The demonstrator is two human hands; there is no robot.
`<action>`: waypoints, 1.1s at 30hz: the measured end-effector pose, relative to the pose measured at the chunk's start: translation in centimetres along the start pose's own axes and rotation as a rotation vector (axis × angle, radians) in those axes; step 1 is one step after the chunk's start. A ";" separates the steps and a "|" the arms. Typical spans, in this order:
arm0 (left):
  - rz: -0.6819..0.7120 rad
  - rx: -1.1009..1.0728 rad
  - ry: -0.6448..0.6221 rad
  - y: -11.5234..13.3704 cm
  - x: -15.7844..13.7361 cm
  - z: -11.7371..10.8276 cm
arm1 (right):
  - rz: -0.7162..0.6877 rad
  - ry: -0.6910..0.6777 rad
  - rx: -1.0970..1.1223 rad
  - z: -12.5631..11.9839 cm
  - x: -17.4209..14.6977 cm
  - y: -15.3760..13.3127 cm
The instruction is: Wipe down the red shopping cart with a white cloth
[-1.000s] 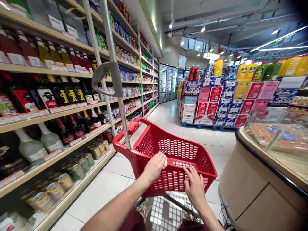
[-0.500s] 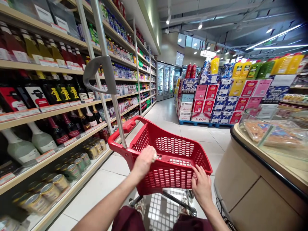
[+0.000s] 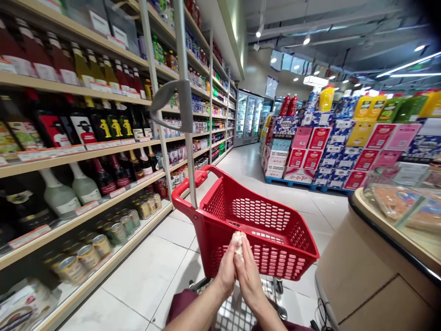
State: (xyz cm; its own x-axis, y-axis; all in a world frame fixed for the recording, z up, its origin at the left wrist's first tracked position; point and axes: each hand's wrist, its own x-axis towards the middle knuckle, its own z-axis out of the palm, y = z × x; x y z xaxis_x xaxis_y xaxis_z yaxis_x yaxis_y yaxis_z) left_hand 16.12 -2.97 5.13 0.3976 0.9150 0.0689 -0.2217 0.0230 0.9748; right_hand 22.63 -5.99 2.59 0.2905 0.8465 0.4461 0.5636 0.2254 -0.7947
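Just in front of the near side of the red shopping cart [image 3: 253, 232], my two hands are pressed together. Between the fingers of my left hand [image 3: 225, 270] and my right hand [image 3: 248, 276] a crumpled white wad [image 3: 238, 241], like a tissue or cloth, pokes out at the top. Both hands grip it, and the palms hide its lower part. The cart's basket has perforated walls, and I see nothing lying inside it. A tall metal pole [image 3: 189, 151] with a grey loop handle [image 3: 174, 106] rises from the cart's left end.
Shelves [image 3: 86, 151] of bottles and cans run along the left. Ahead, stacked drink cartons [image 3: 301, 158] stand on a blue pallet [image 3: 292, 183]. At the right is a rounded counter [image 3: 365, 262] with a glass top, and a dark cable [image 3: 323, 308] lies at its foot.
My right hand has left the cart's rim and moved left to meet my left hand. My left hand came down and right with the white wad. The view has shifted left.
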 end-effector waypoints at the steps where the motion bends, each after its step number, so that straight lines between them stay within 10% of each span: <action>1: -0.023 -0.056 -0.013 0.8 -0.6 -0.8 | -0.019 0.030 0.008 0.7 0.1 -0.3; 6: 0.131 0.163 -0.043 7.9 -0.9 -6.1 | -0.367 0.091 -0.024 1.6 4.4 -4.6; 11: 0.456 0.940 0.515 15.2 2.5 -13.1 | -0.900 0.218 -0.163 -0.5 16.1 -17.3; 14: 0.445 1.432 0.437 15.4 3.7 -16.0 | -1.076 0.225 -0.362 -0.6 21.2 -22.5; 21: 0.474 1.716 0.243 12.6 3.5 -17.9 | -1.271 -0.347 -0.732 1.8 16.8 -14.4; 28: 0.448 1.711 0.235 13.0 3.3 -17.8 | -1.126 0.134 -0.555 -1.0 22.0 -19.9; 33: 0.443 1.706 0.221 12.6 3.3 -18.0 | -1.233 -0.217 -0.724 1.2 19.1 -16.0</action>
State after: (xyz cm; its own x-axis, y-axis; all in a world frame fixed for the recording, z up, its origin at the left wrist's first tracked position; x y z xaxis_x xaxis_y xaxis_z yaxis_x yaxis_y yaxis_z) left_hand -1.37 7.61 13.86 0.4229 0.7712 0.4759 0.8716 -0.4898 0.0191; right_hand 18.22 7.11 23.30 -0.7438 0.3675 0.5582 0.6438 0.6186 0.4505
